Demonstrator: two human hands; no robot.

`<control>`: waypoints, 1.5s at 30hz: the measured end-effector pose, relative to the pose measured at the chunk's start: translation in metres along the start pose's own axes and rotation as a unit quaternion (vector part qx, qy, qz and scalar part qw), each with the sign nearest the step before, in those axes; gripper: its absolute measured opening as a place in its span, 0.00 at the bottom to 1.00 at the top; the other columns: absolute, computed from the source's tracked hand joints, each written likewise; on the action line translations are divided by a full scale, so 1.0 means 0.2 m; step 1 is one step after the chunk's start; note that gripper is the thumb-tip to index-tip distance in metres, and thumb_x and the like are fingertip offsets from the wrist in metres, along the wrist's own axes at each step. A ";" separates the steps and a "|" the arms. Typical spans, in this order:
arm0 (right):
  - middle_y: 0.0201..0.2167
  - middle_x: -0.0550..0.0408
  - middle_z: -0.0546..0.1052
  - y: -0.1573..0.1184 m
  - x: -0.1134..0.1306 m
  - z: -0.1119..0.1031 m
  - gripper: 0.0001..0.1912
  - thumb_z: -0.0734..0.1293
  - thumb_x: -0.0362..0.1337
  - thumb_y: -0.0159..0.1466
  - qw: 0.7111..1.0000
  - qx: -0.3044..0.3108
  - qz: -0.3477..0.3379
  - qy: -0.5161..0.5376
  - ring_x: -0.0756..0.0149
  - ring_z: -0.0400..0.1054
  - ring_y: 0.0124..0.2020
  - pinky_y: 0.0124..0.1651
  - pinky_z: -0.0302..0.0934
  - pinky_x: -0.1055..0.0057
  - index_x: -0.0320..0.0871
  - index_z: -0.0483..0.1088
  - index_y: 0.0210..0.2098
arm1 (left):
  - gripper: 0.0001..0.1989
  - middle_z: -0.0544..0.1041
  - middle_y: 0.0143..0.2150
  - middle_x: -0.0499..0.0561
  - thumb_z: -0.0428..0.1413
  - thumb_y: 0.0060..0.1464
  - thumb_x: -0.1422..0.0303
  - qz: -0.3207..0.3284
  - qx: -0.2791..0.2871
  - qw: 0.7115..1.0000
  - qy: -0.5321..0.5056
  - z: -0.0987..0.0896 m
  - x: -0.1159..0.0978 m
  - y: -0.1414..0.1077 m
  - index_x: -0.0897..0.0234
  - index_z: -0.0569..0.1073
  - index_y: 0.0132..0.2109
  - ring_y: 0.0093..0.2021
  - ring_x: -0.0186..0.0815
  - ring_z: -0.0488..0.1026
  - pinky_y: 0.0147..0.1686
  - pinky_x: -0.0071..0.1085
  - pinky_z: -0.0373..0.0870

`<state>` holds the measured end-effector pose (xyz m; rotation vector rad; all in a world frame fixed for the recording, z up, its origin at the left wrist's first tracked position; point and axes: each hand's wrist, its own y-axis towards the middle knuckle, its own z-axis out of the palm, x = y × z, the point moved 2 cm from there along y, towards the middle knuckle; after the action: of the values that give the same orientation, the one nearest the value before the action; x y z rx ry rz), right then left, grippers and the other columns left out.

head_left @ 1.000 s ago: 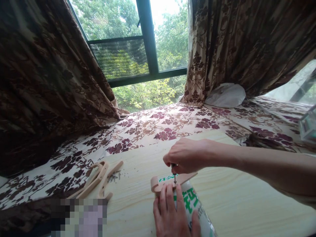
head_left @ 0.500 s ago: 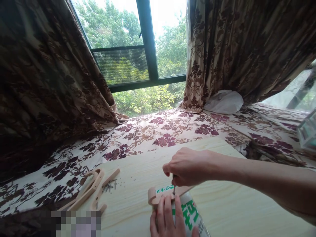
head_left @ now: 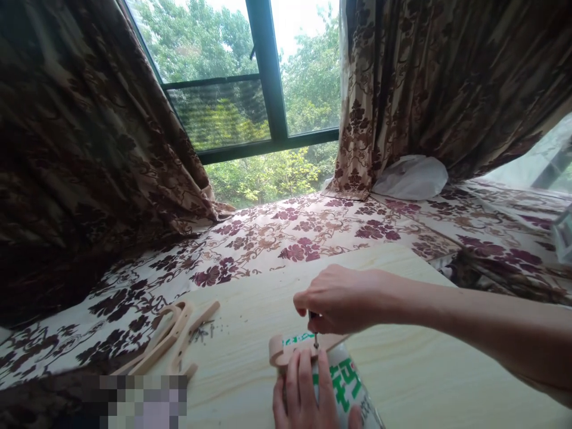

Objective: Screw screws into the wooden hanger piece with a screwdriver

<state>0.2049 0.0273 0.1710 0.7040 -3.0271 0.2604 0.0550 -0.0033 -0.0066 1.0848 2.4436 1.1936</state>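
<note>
My right hand (head_left: 342,300) is closed around the dark handle of a screwdriver (head_left: 316,338), whose metal shaft points down onto a light wooden piece (head_left: 280,351) with a rounded end. My left hand (head_left: 306,390) lies with fingers spread, its fingertips touching the near edge of the wooden piece beside the shaft's tip. Under the wooden piece and my left hand is a white packet with green characters (head_left: 344,381). The tip of the screwdriver meets a small dark spot, too small to make out clearly.
Curved wooden parts (head_left: 172,339) and several small screws (head_left: 203,333) lie on the pale board (head_left: 241,369) at the left. Floral cloth (head_left: 299,238) spreads behind it. A white plastic bag (head_left: 411,177) rests near the curtain. A clear box (head_left: 563,235) stands at the right edge.
The view has shifted slightly. My right hand stays on the screwdriver, with more of the handle showing above its fingers. My left hand keeps its place on the wooden piece.
</note>
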 end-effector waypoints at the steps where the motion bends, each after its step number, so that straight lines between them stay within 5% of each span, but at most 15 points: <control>1: 0.34 0.51 0.79 0.00 0.00 -0.01 0.13 0.62 0.36 0.59 1.000 0.001 -0.015 0.008 0.64 0.69 0.30 0.24 0.46 0.70 0.44 0.72 0.43 | 0.24 0.75 0.48 0.56 0.46 0.54 0.53 -0.005 0.000 1.000 -0.003 0.00 -0.01 0.00 0.60 0.72 0.51 0.48 0.45 0.70 0.43 0.42 0.62; 6: 0.33 0.52 0.79 -0.01 0.01 -0.01 0.12 0.61 0.30 0.59 0.999 0.012 -0.036 0.009 0.66 0.69 0.30 0.25 0.46 0.70 0.43 0.73 0.40 | 0.26 0.75 0.48 0.57 0.43 0.56 0.50 -0.014 -0.002 1.000 -0.002 -0.02 -0.02 0.02 0.60 0.72 0.51 0.48 0.45 0.70 0.42 0.42 0.62; 15: 0.29 0.49 0.78 -0.06 -0.03 0.01 0.11 0.61 0.37 0.62 1.000 -0.008 0.014 0.023 0.65 0.67 0.26 0.24 0.44 0.68 0.39 0.73 0.38 | 0.24 0.74 0.51 0.58 0.47 0.52 0.59 0.004 0.034 0.999 0.000 -0.04 -0.02 0.03 0.62 0.70 0.54 0.51 0.46 0.68 0.44 0.43 0.62; 22: 0.31 0.51 0.78 -0.05 -0.02 -0.01 0.09 0.61 0.29 0.59 0.999 0.003 -0.035 0.015 0.67 0.66 0.27 0.23 0.45 0.70 0.41 0.72 0.36 | 0.24 0.73 0.52 0.58 0.49 0.50 0.61 0.004 0.042 0.999 0.001 -0.05 -0.01 0.03 0.62 0.69 0.54 0.52 0.46 0.67 0.45 0.43 0.62; 33: 0.26 0.52 0.77 -0.03 -0.03 0.02 0.09 0.62 0.38 0.62 1.000 -0.021 0.010 0.003 0.67 0.63 0.22 0.22 0.44 0.69 0.40 0.73 0.35 | 0.25 0.73 0.51 0.58 0.50 0.49 0.60 0.028 0.036 0.999 0.016 -0.05 0.00 0.04 0.63 0.70 0.53 0.51 0.46 0.67 0.43 0.42 0.63; 39: 0.31 0.54 0.77 -0.05 -0.01 -0.01 0.08 0.63 0.29 0.61 0.999 0.001 -0.032 0.009 0.68 0.66 0.27 0.24 0.47 0.70 0.43 0.73 0.35 | 0.24 0.73 0.50 0.59 0.47 0.52 0.57 0.021 0.028 0.999 0.006 -0.05 -0.02 0.05 0.64 0.71 0.52 0.50 0.47 0.67 0.43 0.43 0.63; 45: 0.25 0.52 0.77 0.01 -0.03 0.02 0.10 0.60 0.36 0.64 1.000 0.003 -0.008 -0.008 0.68 0.63 0.22 0.22 0.43 0.69 0.41 0.73 0.33 | 0.24 0.72 0.51 0.60 0.48 0.52 0.59 0.007 0.046 0.999 -0.002 -0.06 -0.03 0.05 0.64 0.70 0.53 0.52 0.48 0.66 0.43 0.46 0.63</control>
<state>0.2103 0.0307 0.1663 0.7351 -3.0358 0.2634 0.0582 -0.0097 0.0069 1.1303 2.5131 1.0914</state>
